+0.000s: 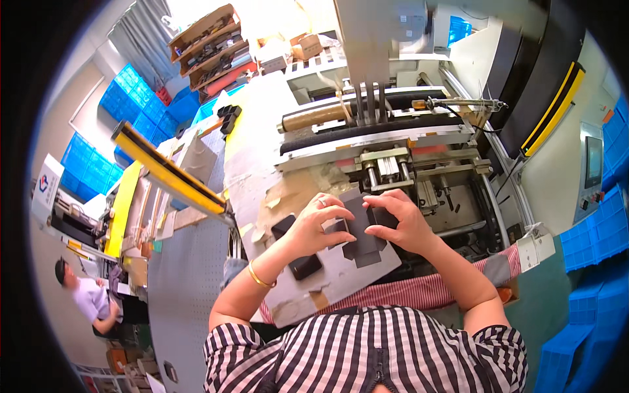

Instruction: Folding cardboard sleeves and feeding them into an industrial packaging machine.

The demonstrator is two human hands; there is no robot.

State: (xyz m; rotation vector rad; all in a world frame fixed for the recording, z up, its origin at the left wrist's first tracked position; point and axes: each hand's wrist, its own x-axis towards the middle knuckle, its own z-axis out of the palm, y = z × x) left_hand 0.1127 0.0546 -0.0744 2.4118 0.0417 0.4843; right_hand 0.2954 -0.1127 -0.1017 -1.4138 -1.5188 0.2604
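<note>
A dark grey cardboard box blank (360, 252) with flaps lies in front of me on a pale board (357, 281). My left hand (320, 224) curves round its left side, fingertips on the upper part and thumb by the left flap. From the other side my right hand (401, 221) grips the right edge between thumb and fingers. The blank's flaps look partly raised, and fingers hide some of them. Beside my left wrist sits a black box-like piece (306, 265). Another black piece (282, 226) is partly covered by my left hand.
Beyond my hands stands a machine with rollers (321, 118) and metal slides (390, 164). A yellow-and-black bar (170, 173) rises at left, another (555, 108) at right. Red striped cloth (419, 285) edges the board. Blue crates (593, 236) are stacked right. A person (95, 298) sits far left.
</note>
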